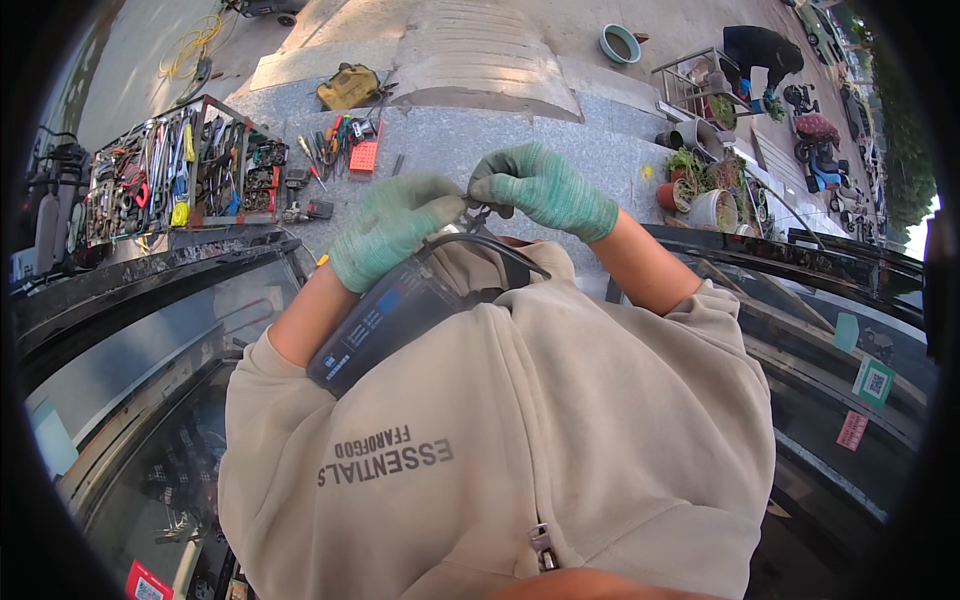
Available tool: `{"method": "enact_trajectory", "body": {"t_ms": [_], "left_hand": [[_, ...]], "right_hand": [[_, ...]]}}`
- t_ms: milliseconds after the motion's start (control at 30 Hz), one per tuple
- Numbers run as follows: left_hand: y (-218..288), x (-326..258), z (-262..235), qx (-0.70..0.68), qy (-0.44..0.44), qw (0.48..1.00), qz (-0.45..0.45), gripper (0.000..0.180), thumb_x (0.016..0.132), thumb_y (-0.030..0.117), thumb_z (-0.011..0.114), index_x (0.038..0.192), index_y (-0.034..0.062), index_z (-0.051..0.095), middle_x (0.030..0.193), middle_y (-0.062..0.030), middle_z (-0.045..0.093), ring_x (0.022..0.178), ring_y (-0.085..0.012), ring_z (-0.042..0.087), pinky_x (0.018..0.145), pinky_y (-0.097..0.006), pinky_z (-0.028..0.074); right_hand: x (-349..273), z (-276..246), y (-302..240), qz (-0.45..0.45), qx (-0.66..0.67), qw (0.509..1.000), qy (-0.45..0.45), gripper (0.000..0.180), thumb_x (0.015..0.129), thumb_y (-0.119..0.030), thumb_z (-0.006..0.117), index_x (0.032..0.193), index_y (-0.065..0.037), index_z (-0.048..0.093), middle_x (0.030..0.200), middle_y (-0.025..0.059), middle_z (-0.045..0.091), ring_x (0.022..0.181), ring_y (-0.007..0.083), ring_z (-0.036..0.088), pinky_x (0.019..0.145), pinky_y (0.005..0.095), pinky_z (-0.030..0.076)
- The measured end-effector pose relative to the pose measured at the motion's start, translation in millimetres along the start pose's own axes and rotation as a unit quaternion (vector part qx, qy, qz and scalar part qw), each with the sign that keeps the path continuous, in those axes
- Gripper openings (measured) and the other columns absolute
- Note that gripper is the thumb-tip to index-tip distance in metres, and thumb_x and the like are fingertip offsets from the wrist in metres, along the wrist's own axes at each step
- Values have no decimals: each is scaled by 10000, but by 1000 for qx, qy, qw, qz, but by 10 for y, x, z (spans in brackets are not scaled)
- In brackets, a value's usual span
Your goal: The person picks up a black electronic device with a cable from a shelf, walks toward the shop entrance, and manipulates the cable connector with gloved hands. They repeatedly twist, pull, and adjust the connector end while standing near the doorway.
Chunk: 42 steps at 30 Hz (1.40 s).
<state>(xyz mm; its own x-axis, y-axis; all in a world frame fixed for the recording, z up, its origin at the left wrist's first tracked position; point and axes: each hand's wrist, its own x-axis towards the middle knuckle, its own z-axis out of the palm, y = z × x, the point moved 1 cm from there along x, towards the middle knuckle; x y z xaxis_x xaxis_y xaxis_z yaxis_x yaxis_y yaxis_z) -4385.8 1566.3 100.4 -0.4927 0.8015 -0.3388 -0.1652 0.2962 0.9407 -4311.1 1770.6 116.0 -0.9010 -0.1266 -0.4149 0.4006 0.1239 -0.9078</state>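
Tool tray (170,170) crowded with wrenches, orange bit case (364,156), yellow bag (348,87) on pavement; potted plants (700,185), green basin (620,43) farther right.

The person wears green knit gloves on both hands, the left hand (392,240) and the right hand (545,188). A soft beige hoodie (560,420) has dark letters, a metal zipper pull, and sleeves pushed up.
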Motion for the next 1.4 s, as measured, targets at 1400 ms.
{"method": "enact_trajectory", "body": {"t_ms": [1400], "left_hand": [[-1,-207,25,-39,160,984,63,156,818,90,729,959,33,693,871,-8,672,790,-74,590,730,-240,470]], "right_hand": [[-45,232,-27,-48,67,989,125,278,914,-235,678,1028,18,678,800,35,635,709,99,572,654,241,467]]}}
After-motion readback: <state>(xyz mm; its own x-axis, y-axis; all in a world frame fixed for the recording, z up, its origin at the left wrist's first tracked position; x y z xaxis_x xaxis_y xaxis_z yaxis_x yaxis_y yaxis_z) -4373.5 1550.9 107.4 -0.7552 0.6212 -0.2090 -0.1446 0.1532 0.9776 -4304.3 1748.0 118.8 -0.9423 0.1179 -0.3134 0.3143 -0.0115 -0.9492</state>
